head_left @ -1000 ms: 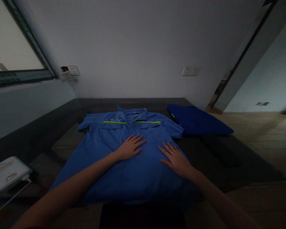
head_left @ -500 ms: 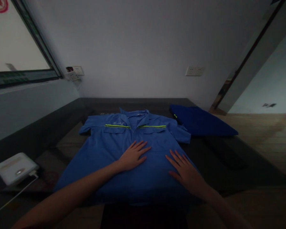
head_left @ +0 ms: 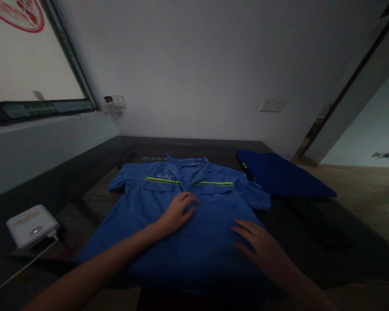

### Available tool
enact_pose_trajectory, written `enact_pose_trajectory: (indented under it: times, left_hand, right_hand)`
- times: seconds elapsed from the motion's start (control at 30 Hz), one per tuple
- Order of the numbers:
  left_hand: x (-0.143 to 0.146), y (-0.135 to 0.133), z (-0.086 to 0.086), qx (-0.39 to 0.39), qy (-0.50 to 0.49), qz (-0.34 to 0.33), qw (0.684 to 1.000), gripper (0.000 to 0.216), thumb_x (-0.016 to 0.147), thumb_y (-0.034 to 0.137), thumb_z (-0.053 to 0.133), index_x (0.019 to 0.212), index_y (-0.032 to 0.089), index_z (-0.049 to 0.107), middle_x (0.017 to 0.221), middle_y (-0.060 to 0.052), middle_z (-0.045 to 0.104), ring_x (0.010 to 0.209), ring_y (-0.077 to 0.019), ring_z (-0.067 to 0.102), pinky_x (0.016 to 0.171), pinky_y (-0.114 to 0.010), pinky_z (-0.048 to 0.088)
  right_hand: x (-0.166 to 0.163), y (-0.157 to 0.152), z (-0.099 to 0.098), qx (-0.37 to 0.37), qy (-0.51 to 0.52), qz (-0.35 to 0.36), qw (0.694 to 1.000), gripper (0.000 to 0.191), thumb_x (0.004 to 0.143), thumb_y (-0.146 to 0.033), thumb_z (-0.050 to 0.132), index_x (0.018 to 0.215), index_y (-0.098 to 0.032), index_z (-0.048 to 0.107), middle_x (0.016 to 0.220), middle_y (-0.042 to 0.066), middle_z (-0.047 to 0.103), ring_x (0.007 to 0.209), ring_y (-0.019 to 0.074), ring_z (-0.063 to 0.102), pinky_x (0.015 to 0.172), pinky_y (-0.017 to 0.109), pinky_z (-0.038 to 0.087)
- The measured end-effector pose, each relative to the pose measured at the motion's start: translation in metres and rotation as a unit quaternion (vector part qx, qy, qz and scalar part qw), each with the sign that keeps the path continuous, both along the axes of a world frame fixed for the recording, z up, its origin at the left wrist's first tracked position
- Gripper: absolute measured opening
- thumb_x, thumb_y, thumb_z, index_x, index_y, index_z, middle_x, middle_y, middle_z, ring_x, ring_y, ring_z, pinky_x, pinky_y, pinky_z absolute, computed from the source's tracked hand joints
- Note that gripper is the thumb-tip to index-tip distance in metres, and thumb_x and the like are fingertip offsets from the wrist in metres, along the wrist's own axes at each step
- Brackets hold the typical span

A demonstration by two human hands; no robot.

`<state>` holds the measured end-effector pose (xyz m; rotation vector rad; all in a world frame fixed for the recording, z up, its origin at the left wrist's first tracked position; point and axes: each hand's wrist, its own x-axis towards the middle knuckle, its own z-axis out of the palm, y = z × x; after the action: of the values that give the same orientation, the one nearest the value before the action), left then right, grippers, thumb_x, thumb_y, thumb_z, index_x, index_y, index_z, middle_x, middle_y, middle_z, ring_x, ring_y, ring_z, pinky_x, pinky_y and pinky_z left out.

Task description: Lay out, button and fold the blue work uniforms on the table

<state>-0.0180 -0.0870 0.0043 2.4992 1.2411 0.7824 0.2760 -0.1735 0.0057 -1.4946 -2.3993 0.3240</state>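
A blue short-sleeved work shirt (head_left: 155, 235) with a yellow-green reflective stripe across the chest lies spread flat, front up, on a dark table (head_left: 94, 190). My left hand (head_left: 176, 211) rests palm down on the middle of the shirt just below the stripe, fingers together and slightly curled. My right hand (head_left: 262, 248) lies flat on the shirt's right side near its edge, fingers stretched out. Neither hand holds anything.
A folded dark blue garment (head_left: 278, 177) lies at the table's back right. A white box-like device (head_left: 32, 224) with a cable sits at the left. Wall sockets (head_left: 272, 105) and a window (head_left: 29, 73) are behind; wooden floor (head_left: 369, 194) is to the right.
My left hand slid a little up the shirt and its fingers drew together. My right hand moved down and outward toward the shirt's right edge. The view tilted slightly.
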Motion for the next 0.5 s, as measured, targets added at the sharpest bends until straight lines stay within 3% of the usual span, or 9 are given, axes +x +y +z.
enact_pose_trajectory:
  times: [0.1, 0.2, 0.37, 0.5]
  left_hand:
    - [-0.023, 0.043, 0.005, 0.027, 0.018, 0.084, 0.996, 0.022, 0.081, 0.013, 0.044, 0.096, 0.019, 0.060, 0.104, -0.008, 0.060, 0.101, -0.0213, 0.056, 0.094, -0.037, 0.044]
    - [-0.040, 0.082, -0.001, 0.017, 0.076, 0.117, 0.990, 0.023, 0.078, 0.008, 0.042, 0.086, 0.017, 0.061, 0.095, -0.009, 0.063, 0.095, -0.0223, 0.057, 0.090, -0.037, 0.044]
    - [-0.037, 0.118, -0.022, 0.016, 0.083, 0.077, 0.993, 0.026, 0.075, 0.004, 0.043, 0.089, 0.017, 0.061, 0.096, -0.007, 0.063, 0.093, -0.0207, 0.057, 0.089, -0.035, 0.044]
    - [-0.033, 0.131, -0.032, 0.026, 0.066, 0.024, 0.997, 0.030, 0.074, 0.005, 0.046, 0.096, 0.018, 0.060, 0.103, -0.007, 0.061, 0.099, -0.0205, 0.055, 0.092, -0.035, 0.043]
  right_hand:
    - [-0.024, 0.032, 0.030, 0.002, 0.049, 0.050, 0.998, 0.037, 0.091, -0.042, 0.045, 0.116, -0.021, 0.063, 0.119, 0.008, 0.064, 0.110, 0.0237, 0.057, 0.096, 0.042, 0.044]
    - [-0.057, 0.080, 0.043, 0.001, 0.058, 0.092, 0.994, 0.029, 0.092, -0.033, 0.047, 0.110, -0.019, 0.065, 0.111, 0.006, 0.067, 0.103, 0.0208, 0.060, 0.091, 0.035, 0.045]
    - [-0.108, 0.165, 0.015, -0.008, 0.001, 0.070, 0.998, 0.025, 0.088, -0.020, 0.052, 0.107, -0.014, 0.066, 0.104, 0.009, 0.067, 0.097, 0.0200, 0.060, 0.086, 0.029, 0.044]
    - [-0.128, 0.198, -0.011, 0.026, -0.001, 0.039, 0.999, 0.025, 0.088, -0.019, 0.053, 0.109, -0.014, 0.064, 0.102, 0.010, 0.063, 0.099, 0.0195, 0.056, 0.088, 0.029, 0.041]
